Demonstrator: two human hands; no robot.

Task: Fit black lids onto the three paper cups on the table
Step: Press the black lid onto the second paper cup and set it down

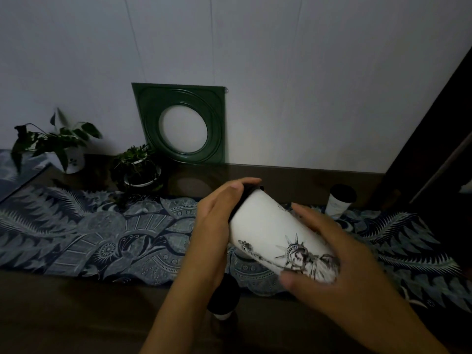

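Observation:
A tall white paper cup (270, 231) with a Statue of Liberty drawing is held tilted above the table, its top pointing up and left. My right hand (339, 264) grips its lower body. A black lid (246, 195) sits on its top end, and my left hand (217, 221) curls around that lid and the rim. A second cup (338, 203) with a black lid stands at the back right. A third lidded cup (223, 300) stands near the front edge, partly hidden under my left wrist.
A blue patterned cloth (102, 233) runs across the dark table (76, 307). Two potted plants (63, 146) (138, 167) and a green square frame (181, 123) leaning on the wall stand at the back. A dark panel (434, 129) rises at the right.

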